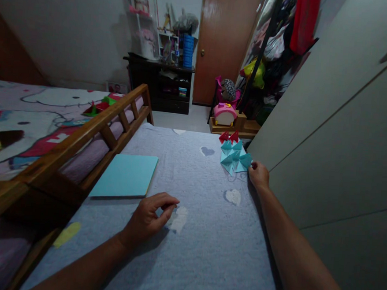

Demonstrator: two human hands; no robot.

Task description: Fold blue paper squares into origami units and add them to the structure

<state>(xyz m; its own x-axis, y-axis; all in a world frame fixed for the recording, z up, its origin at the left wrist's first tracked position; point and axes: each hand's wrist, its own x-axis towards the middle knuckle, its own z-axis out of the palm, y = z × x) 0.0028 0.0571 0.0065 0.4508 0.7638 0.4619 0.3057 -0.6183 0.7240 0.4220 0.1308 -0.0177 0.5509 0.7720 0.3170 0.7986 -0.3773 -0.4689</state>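
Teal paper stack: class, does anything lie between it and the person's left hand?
Nothing visible. The left hand rests on the bedspread right of the teal paper stack, only bare cover between them. The right hand touches the folded paper pieces.

Two hands on a grey-blue bedspread, folded paper at the far reach

The right hand (259,175) stretches out, fingertips touching the cluster of teal folded paper pieces (235,156), with red folded pieces (229,136) just beyond it. The left hand (151,216) rests loosely curled on the bedspread (206,252), with a teal paper stack (125,175) lying just beyond it, beside the wooden bed rail (91,131).
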